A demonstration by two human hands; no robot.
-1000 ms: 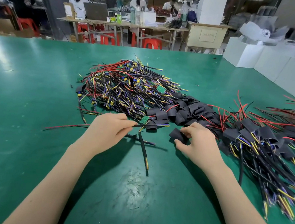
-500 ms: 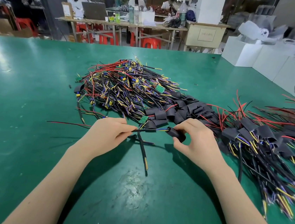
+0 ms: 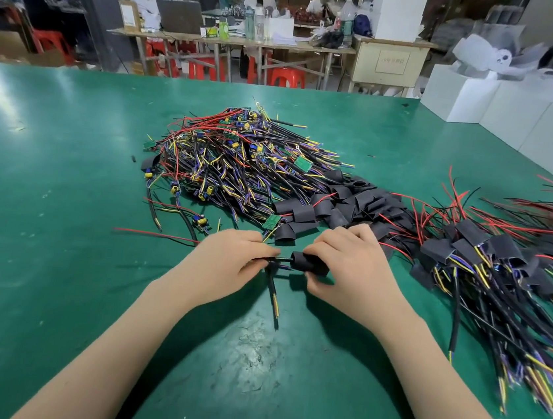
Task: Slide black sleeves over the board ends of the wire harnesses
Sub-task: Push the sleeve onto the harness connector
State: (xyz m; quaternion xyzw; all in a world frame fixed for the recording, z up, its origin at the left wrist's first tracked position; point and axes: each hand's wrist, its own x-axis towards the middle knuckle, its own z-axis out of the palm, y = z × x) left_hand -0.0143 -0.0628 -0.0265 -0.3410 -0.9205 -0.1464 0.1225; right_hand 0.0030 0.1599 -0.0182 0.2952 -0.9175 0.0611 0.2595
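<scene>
the left hand pinches the wires of one wire harness between thumb and curled fingers, while the right hand grips a black sleeve just beside it — the two hands sit close together, low over the green table. the sleeve's open mouth faces the left hand and the wires run into it; the board end is hidden, probably inside the sleeve, though the fingers cover too much to be sure. a black lead of the harness hangs down toward the viewer, its yellow tip resting on the table. a thin red wire trails out to the left from under the left hand. behind the hands lies a tangled pile of unsleeved harnesses with small green boards showing, and next to it a heap of loose sleeves. to the right lies a pile of sleeved harnesses — its near edge is blurred and its far side is cut off by the frame. people at tables in the background are too soft to make out clearly.
</scene>
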